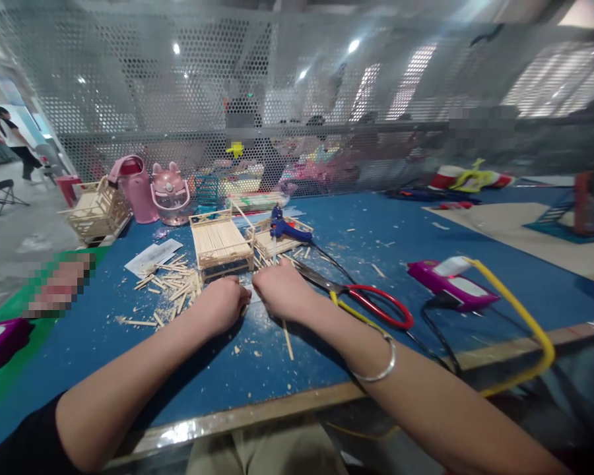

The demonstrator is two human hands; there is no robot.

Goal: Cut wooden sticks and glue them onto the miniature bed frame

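left hand (225, 300): fingers hidden, grip untellable | right hand (282, 290): same, beside left | just beyond: stick-built frame (221, 245) | right: red-handled scissors (371, 300)

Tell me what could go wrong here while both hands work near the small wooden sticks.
1. The glue gun stands just behind the right hand, nozzle down; reaching forward might touch its tip.
2. The scissors lie beside the right wrist; the arm might brush the blades.
3. The left hand is close to the loose sticks and could scatter them.
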